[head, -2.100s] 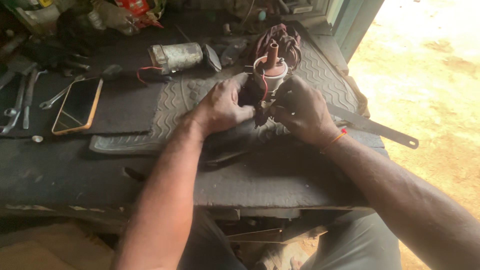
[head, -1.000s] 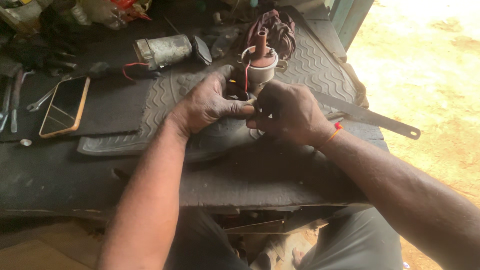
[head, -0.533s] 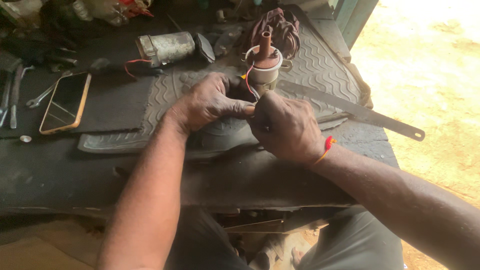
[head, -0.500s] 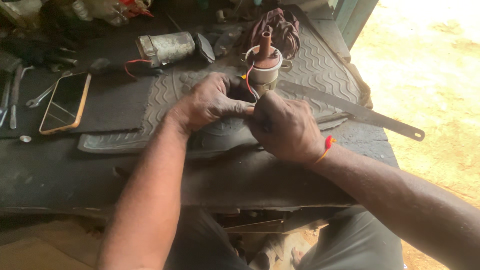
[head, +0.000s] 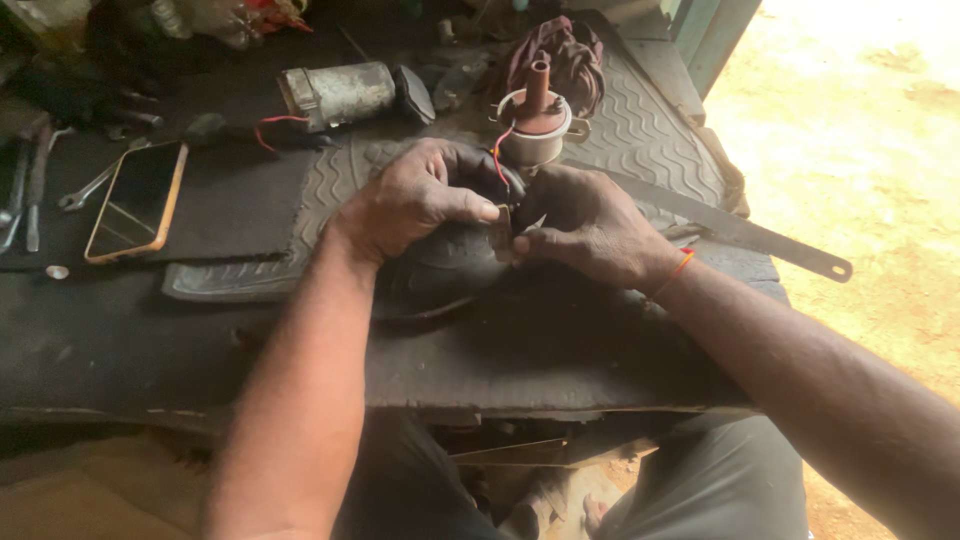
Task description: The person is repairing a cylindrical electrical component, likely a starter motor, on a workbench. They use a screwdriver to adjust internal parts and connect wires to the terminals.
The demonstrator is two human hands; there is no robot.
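Where the two hands meet, just in front of the round white part (head: 535,135), sits a small flat metal piece (head: 499,232), dull and greyish, held upright on edge over a dark ribbed rubber mat (head: 640,120). That white part is a squat drum with a brown top and a brown post rising from its middle; a thin red and orange wire (head: 497,160) runs down from its near side toward the fingers. On the near left of the white part, the left hand (head: 415,200) is curled, its thumb pressed against the metal piece from one side. On the near right, the right hand (head: 590,225) is also curled, thumb and forefinger pinching the same piece from the other side; a red cord circles that wrist. Left of the white part lies a grey metal cylinder (head: 340,92) with a red wire loop beside it. Farther left lies a phone (head: 137,200) with an orange edge and dark screen. Right of the white part, a long flat metal bar (head: 750,235) reaches to the bench edge
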